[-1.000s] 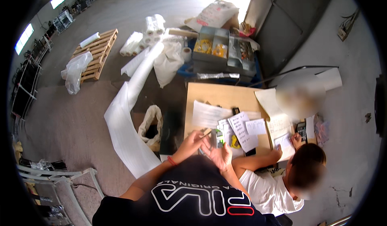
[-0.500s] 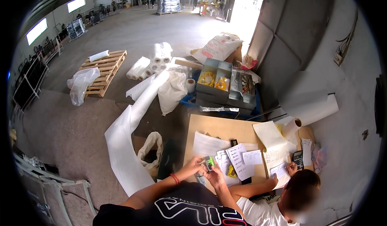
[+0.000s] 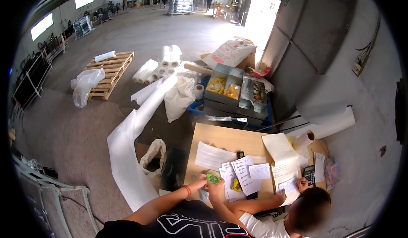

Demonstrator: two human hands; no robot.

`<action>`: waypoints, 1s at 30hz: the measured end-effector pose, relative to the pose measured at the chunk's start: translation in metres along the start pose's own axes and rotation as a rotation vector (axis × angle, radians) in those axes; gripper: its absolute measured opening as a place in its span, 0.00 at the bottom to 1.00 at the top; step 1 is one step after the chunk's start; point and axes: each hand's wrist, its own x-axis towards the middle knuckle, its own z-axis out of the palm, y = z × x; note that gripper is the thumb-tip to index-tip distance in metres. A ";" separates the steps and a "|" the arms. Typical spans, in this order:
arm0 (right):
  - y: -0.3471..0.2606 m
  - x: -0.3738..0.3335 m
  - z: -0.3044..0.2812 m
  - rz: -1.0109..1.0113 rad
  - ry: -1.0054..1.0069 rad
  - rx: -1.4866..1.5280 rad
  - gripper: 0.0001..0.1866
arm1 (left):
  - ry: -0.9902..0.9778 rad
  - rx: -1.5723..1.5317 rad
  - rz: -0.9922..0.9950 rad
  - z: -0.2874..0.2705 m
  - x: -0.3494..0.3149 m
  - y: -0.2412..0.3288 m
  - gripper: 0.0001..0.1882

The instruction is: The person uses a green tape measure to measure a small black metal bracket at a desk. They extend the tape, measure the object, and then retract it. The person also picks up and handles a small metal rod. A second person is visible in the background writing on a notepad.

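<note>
A small rounded green tape measure [image 3: 213, 178], by its look, is held up over the near left edge of the wooden table [image 3: 221, 132]. My left hand [image 3: 198, 183] has its fingers closed on its left side, a red band on the wrist. My right hand [image 3: 215, 188] grips it from below and the right. Just beyond and right of my hands lie handwritten paper sheets [image 3: 245, 172], with a yellow-and-black tool [image 3: 236, 185] on them. A pale item [image 3: 205, 195] lies partly hidden beneath my hands.
On my right a co-worker [image 3: 308, 212] in a white shirt writes on a pad [image 3: 289, 188] beside a calculator [image 3: 309, 175]. Beyond the table stand grey metal bins [image 3: 225, 83]. A long white foam sheet [image 3: 123, 161] and an open sack [image 3: 154, 155] lie to the left.
The tape measure has turned so its round green face points up. Both hands have shifted slightly left and down in view. The whole scene has shifted a little as my head moved.
</note>
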 end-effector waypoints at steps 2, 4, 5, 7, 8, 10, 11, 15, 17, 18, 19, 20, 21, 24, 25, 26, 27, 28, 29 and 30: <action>0.015 0.007 -0.003 -0.072 0.043 -0.042 0.33 | -0.031 0.018 -0.019 -0.001 0.003 -0.012 0.11; 0.045 0.028 -0.009 -0.217 0.132 -0.075 0.36 | -0.080 0.013 0.009 0.000 0.014 -0.025 0.12; 0.042 0.024 -0.007 -0.206 0.111 -0.087 0.36 | -0.087 0.006 0.019 -0.003 0.016 -0.034 0.13; 0.019 0.007 -0.005 -0.186 0.089 -0.107 0.35 | -0.012 -0.027 0.052 0.000 0.013 -0.041 0.09; 0.022 0.009 -0.007 -0.182 0.085 -0.136 0.35 | 0.015 -0.039 0.069 0.002 0.013 -0.043 0.08; 0.021 0.007 -0.009 -0.173 0.073 -0.193 0.35 | 0.031 -0.065 0.057 0.005 0.008 -0.043 0.09; 0.019 0.007 -0.012 -0.055 0.012 -0.158 0.35 | 0.038 -0.077 0.051 0.007 0.006 -0.043 0.09; -0.016 -0.005 -0.018 0.210 -0.203 -0.098 0.31 | 0.103 0.186 0.128 0.011 -0.002 -0.032 0.13; -0.011 0.001 -0.021 0.165 -0.208 -0.140 0.28 | 0.050 0.302 0.033 0.012 0.000 -0.026 0.20; -0.012 0.000 -0.017 0.112 -0.177 -0.186 0.26 | 0.031 0.318 0.020 0.010 -0.001 -0.019 0.20; -0.011 -0.002 -0.016 0.057 -0.155 -0.241 0.25 | 0.019 0.324 0.009 0.011 -0.003 -0.012 0.20; -0.007 -0.001 -0.019 0.024 -0.174 -0.254 0.24 | 0.007 0.329 -0.001 0.013 -0.005 -0.011 0.19; -0.006 0.005 -0.019 -0.016 -0.209 -0.265 0.23 | 0.015 0.338 0.025 0.011 0.003 -0.023 0.18; -0.019 -0.005 -0.011 0.006 -0.218 -0.220 0.20 | -0.082 0.348 0.020 0.003 0.013 -0.036 0.16; -0.014 -0.004 -0.009 -0.007 -0.200 -0.226 0.20 | -0.034 0.228 0.120 0.004 0.010 -0.045 0.14; -0.010 -0.003 -0.008 -0.021 -0.183 -0.231 0.20 | -0.015 0.253 0.104 0.001 0.010 -0.050 0.14; -0.018 -0.007 -0.008 0.005 -0.218 -0.261 0.24 | -0.005 0.278 0.084 0.000 0.003 -0.040 0.13; -0.015 -0.005 -0.008 -0.030 -0.188 -0.269 0.26 | -0.002 0.310 0.069 0.000 -0.001 -0.030 0.13; -0.010 -0.003 -0.008 -0.065 -0.158 -0.277 0.27 | 0.007 0.318 0.067 -0.001 -0.002 -0.028 0.13; -0.007 -0.003 -0.006 -0.099 -0.135 -0.286 0.29 | 0.015 0.303 0.077 -0.002 -0.004 -0.030 0.13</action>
